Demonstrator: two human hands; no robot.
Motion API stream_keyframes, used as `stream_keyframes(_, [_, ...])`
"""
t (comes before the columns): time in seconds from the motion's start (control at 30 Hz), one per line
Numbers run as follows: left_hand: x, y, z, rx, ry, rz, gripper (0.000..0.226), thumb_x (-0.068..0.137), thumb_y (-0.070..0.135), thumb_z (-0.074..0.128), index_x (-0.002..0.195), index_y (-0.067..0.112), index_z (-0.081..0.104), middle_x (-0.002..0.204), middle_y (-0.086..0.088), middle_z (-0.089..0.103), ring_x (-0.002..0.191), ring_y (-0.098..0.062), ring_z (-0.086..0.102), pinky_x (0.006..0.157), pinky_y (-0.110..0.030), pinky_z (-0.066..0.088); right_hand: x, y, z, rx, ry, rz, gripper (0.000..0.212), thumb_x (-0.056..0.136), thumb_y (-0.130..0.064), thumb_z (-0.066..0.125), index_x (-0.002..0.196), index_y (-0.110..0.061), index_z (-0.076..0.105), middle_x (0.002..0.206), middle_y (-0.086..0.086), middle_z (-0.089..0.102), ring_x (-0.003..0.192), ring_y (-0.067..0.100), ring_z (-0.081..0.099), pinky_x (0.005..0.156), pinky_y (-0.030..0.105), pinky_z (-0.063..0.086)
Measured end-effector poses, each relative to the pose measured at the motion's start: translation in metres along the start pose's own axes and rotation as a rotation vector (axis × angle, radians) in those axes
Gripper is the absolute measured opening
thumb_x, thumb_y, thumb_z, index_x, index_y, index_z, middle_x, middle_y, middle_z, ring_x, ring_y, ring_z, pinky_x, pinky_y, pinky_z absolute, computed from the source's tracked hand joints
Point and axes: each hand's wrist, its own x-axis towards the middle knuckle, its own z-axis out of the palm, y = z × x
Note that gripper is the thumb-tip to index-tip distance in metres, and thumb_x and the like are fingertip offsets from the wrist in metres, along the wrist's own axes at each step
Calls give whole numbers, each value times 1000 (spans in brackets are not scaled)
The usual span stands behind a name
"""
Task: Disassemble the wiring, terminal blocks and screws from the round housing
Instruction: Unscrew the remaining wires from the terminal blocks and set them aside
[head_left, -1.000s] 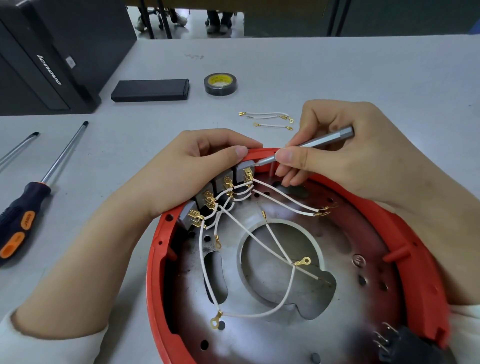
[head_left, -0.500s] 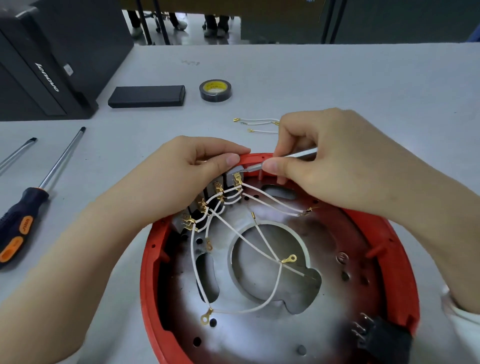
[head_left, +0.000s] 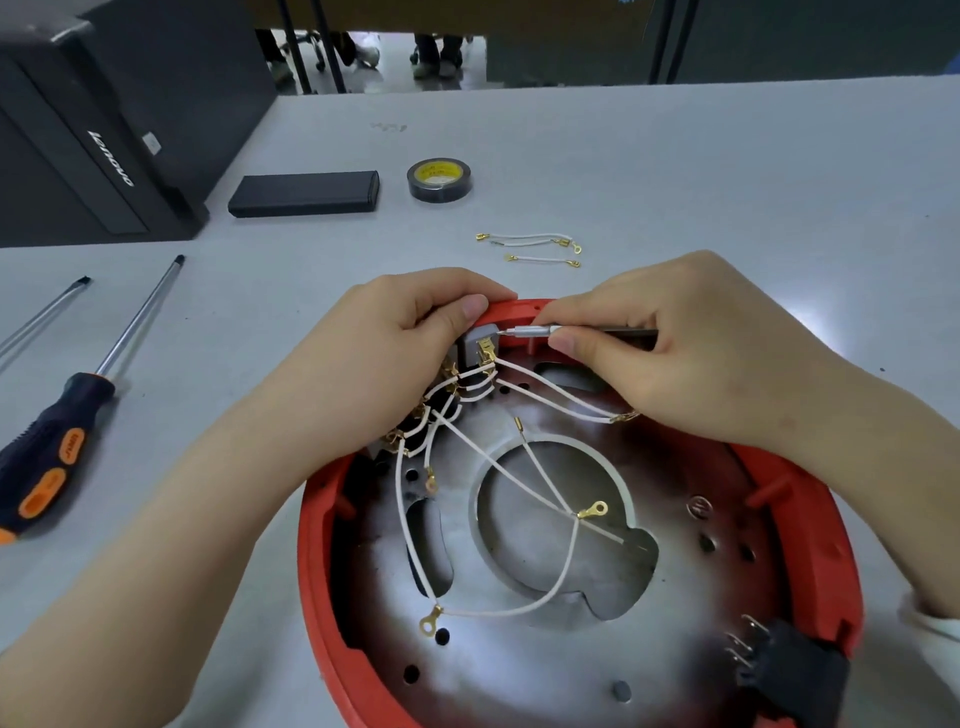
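Your left hand curls over the grey terminal block at the red round housing's top rim, gripping it | your right hand pinches a small silver screwdriver, tip at that block | white wiring crosses the housing, frame centre | two loose wires lie above on the table

Grey table, chair legs behind

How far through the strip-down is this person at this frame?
Early. Done: two short white wires lie loose on the table. In hand: right hand works a small screwdriver at the grey terminal block, steadied by the left hand. Left: wiring inside the red housing.
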Motion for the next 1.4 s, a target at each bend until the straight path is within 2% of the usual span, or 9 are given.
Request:
stream_keyframes(0.13, [0,0,-1,16,17,17,26,99,29,46,100,44,68,93,23,70,90,6,61,75,-6,43,0,-2,0,26,10,24,26,86,-35,55,106,-43,70,80,-9,72,71,9,62,68,32,46])
stream_keyframes(0.27, [0,1,-1,21,19,33,26,100,27,46,100,43,67,76,39,62,70,20,55,61,1,35,0,-4,2,-15,-11,20,24,88,-34,56,105,-44,70,78,-2,72,73,20,64,68,39,48])
stream_keyframes(0.4, [0,1,1,26,23,54,25,101,24,46,101,37,67,54,34,56,48,17,50,45,0,32,-1,-5,2,48,34,38,25,85,-37,56,104,-43,71,88,-10,74,81,13,67,76,37,50])
stream_keyframes(0.63, [3,-2,-2,28,24,42,25,100,27,47,102,40,68,70,29,64,52,12,52,48,-2,34,0,-5,2,58,39,56,24,85,-35,58,103,-41,72,93,-15,73,85,5,65,79,30,46])
stream_keyframes(0.77, [5,-4,-3,5,-5,31,25,100,29,47,99,43,67,55,16,59,37,0,43,38,-6,30,-2,-6,3,35,33,59,20,87,-32,59,100,-41,73,88,-12,74,81,9,64,76,33,45])
stream_keyframes(0.9, [7,-5,-7,35,-50,33,25,99,33,46,100,47,67,82,11,72,58,-4,60,53,-11,46,-2,-8,4,27,29,69,19,89,-30,61,97,-42,73,82,-4,73,77,15,64,74,35,46])
stream_keyframes(1.0, [9,-4,-6,67,-68,51,26,100,33,46,99,50,66,92,9,73,85,-23,67,76,-34,53,-2,-9,3,20,37,67,20,88,-27,62,98,-39,74,82,-6,73,77,10,60,69,27,42])
stream_keyframes(1.17, [9,-5,-6,36,-62,60,25,100,31,47,103,46,67,88,30,69,69,14,59,57,-2,39,-4,-8,5,44,32,81,20,89,-28,61,97,-42,72,81,-4,73,76,19,66,71,37,48])
stream_keyframes(1.4, [8,-3,-5,33,-57,60,25,100,31,47,101,47,65,97,20,71,91,-2,64,80,-13,46,-3,-8,6,60,39,90,19,89,-29,60,95,-41,73,79,-6,73,75,19,65,68,38,48])
